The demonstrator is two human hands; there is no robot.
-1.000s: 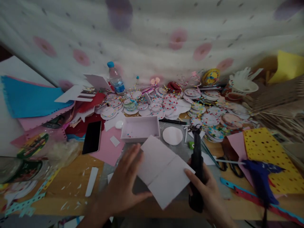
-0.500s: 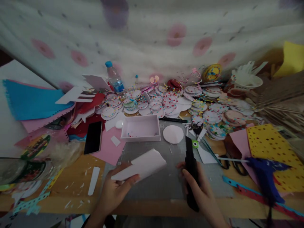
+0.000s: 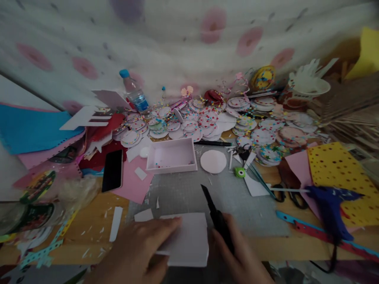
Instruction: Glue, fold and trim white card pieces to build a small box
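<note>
Near the front edge of the grey cutting mat (image 3: 180,199), my left hand (image 3: 142,248) holds a flat white card (image 3: 189,238). Its index finger stretches across the top, and the thumb is by the near edge. My right hand (image 3: 237,252) is closed around a black utility knife (image 3: 220,225). The blade is out and points up and left, just right of the card and not on it. A small white offcut (image 3: 144,215) lies beyond my left hand. Farther back on the mat are an open white box (image 3: 171,170) and a white paper oval (image 3: 213,161).
Decorated paper discs (image 3: 189,127) pile up along the back, with a water bottle (image 3: 135,94) behind them. At left lies a phone (image 3: 112,170) on pink paper. A blue glue gun (image 3: 328,213), scissors (image 3: 296,199) and dotted yellow sheet (image 3: 340,173) occupy the right.
My left hand has brought the white card down toward the front edge, now lying flatter. The knife has tilted left and come closer to the card. The small offcut now shows on the mat.
</note>
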